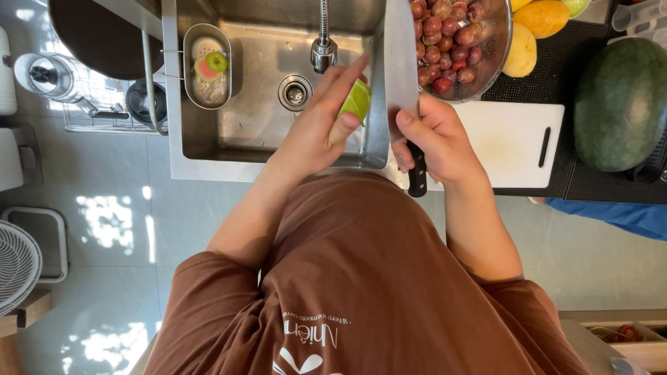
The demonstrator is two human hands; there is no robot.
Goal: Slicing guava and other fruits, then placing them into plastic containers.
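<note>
A: Status on the hands?

B: Left hand point(316, 132) wrapped around a green fruit point(357, 101), thumb and fingers clenched on it, held over the sink point(264, 118) near its right wall. Right hand point(434, 139) clenched on the black handle of a big knife point(401, 62), blade running toward 12 o'clock along the sink edge.

A: Fruit relative to the knife grip?

B: Fruit sits at roughly 10 o'clock from the right hand, just beside the flat of the blade. Touching or a hair apart, can't tell from this angle.

A: Step in hand?

B: My read: fruit is being presented to the blade, trim or peel over the sink. No cut face visible on it. That's a judgement, not seen.

A: What does the next move call for?

B: Likely a firm left-hand grip with fingertips kept off the edge line, blade angle controlled, since the fruit is held in the air and not resting on the white cutting board point(507, 142) at 3 o'clock of the right hand.

A: Surroundings?

B: Colander of red round fruit point(451, 42) at 12 o'clock of the right hand, yellow fruits point(521, 52) beyond it, watermelon point(620, 104) far out at 3 on the dark surface. Small strainer basket point(207, 66) with scraps at 9 to 10 o'clock in the sink.
</note>
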